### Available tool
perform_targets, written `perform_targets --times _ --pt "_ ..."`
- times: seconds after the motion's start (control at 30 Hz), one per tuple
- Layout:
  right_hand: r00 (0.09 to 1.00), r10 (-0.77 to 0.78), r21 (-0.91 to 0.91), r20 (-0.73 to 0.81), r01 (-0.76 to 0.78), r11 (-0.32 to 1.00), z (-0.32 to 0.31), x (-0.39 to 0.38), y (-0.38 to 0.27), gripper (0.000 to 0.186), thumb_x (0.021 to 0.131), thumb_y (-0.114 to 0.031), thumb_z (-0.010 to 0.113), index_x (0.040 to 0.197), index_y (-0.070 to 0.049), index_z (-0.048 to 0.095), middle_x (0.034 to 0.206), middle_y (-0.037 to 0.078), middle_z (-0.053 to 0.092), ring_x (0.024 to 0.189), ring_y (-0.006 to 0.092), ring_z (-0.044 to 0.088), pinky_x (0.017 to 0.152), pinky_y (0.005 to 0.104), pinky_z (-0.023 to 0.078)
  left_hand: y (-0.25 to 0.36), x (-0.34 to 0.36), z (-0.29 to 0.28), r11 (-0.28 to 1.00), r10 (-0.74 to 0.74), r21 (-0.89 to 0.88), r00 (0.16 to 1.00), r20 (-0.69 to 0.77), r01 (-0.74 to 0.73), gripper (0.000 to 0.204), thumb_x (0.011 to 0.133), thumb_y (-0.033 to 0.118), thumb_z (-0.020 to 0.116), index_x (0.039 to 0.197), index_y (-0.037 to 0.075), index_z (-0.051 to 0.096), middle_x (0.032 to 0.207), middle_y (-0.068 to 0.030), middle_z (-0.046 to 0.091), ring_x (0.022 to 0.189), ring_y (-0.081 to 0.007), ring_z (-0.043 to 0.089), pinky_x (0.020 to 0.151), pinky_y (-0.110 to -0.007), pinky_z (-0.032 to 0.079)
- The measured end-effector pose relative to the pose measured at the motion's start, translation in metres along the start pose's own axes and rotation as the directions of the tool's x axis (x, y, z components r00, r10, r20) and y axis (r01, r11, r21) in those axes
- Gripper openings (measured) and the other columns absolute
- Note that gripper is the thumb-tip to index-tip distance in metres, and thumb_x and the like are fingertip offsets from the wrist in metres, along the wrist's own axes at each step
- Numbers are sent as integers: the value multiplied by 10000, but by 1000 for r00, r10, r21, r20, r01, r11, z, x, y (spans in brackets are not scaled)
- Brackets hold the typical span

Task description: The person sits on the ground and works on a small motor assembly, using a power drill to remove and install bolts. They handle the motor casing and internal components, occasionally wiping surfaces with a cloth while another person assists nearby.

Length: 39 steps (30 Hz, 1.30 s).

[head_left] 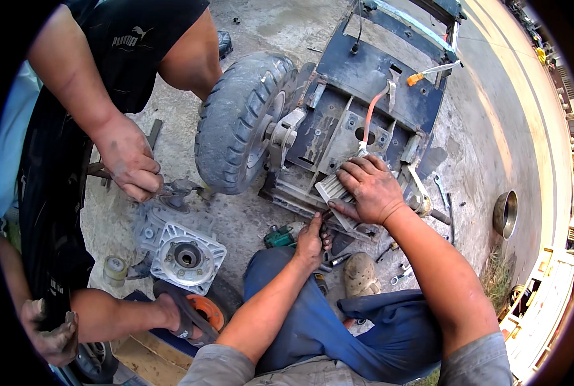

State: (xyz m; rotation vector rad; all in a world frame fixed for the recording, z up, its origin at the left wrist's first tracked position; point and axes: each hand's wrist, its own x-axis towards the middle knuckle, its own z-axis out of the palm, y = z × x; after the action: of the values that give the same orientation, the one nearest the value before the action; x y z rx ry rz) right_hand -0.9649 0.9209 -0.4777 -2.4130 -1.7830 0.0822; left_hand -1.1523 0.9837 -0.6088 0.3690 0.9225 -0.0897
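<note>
My right hand (372, 193) lies over a finned metal block (334, 190), its fingers curled across the top and thumb along the near side. From the block an orange cable (369, 117) runs up over a dark steel vehicle frame (338, 77). Below and left of it, my left hand (309, 243) is closed by the frame's near edge, thumb pointing up; what its fingers pinch is too small and hidden to name. A treaded rubber wheel (235, 128) is mounted at the frame's left side.
A co-worker's closed hand (132, 164) hovers left of the wheel, above a cast metal gear housing (187, 257). On the concrete lie a green power tool (278, 237), a wrench (401, 275) and a metal ring (506, 214). An orange connector (416, 79) rests on the frame.
</note>
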Motion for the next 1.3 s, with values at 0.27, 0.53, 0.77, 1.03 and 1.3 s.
perform_targets --times 0.27,0.53,0.77,1.03,1.3 --pt "1000 -22 -15 -20 22 1000 1 -7 -2 615 813 -531 704 1186 -43 662 1263 109 640 1243 288 554 1123 457 366 -21 6 0 66 765 936 619 176 -347 311 1023 268 550 1142 -15 604 985 -188 624 938 -335 636 800 -396 504" --pt "1000 -15 -26 -13 14 1000 3 -6 -2 626 805 -541 712 1178 -40 663 1269 116 638 1261 285 550 1120 466 369 14 9 17 -245 619 945 716 324 -216 338 791 295 738 980 29 652 925 -205 683 927 -386 663 848 -470 510" --pt "999 -46 -75 7 46 996 7 -4 -4 599 770 -492 753 1196 -81 656 1267 103 637 1245 297 556 1099 481 369 41 37 -4 241 144 881 913 382 -407 383 813 260 688 1091 -3 705 970 -265 712 948 -420 688 818 -450 546" --pt "996 -89 -150 25 92 984 9 -3 -3 596 796 -467 714 1246 -87 621 1289 92 620 1239 305 548 1099 488 353 43 12 18 -158 308 958 910 276 -237 243 797 259 665 895 52 746 899 -183 736 875 -336 721 768 -454 553" --pt "996 -81 -152 39 86 985 10 -4 -7 618 807 -493 714 1235 -54 631 1271 129 632 1234 328 553 1073 493 368 22 20 8 -247 457 937 824 336 -245 202 811 259 667 873 77 729 903 -174 736 870 -337 716 793 -456 534"
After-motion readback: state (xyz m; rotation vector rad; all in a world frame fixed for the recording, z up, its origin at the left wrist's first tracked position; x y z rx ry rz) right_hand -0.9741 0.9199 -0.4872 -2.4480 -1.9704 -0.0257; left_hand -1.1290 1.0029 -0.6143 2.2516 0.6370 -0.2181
